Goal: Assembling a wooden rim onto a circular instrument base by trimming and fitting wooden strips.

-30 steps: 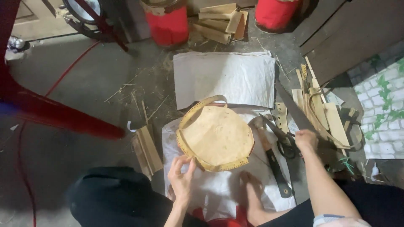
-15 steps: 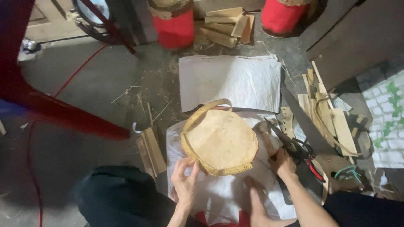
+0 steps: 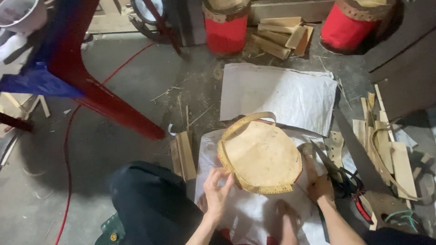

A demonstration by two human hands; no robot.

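Round hide disc (image 3: 261, 156) with its pale perforated rim band — lying flat on the white sack sheet (image 3: 254, 218) on the floor, near the middle of that sheet and just below a second white sheet (image 3: 277, 93). Left hand (image 3: 217, 190) at the disc's lower-left edge, fingers curled and pinching the rim band. Right hand (image 3: 320, 183) at the disc's right edge, closed around a long dark blade tool (image 3: 324, 156) that points up along the rim; black scissors (image 3: 347, 179) just right of that hand. Short wood slats (image 3: 184, 154) left of the disc, a heap of bamboo strips (image 3: 386, 149) well to its right, two red drums (image 3: 225, 25) far above it, a red metal leg (image 3: 109, 102) up and to the left.

Best done, as a judgement, by keeping the left pinch firm on the band so the disc cannot turn, holding the blade low and angled away from the left fingers, and working the rim in short strokes — no long pulls across the hide. Worth keeping the bare foot (image 3: 286, 220) below the disc clear of the blade.
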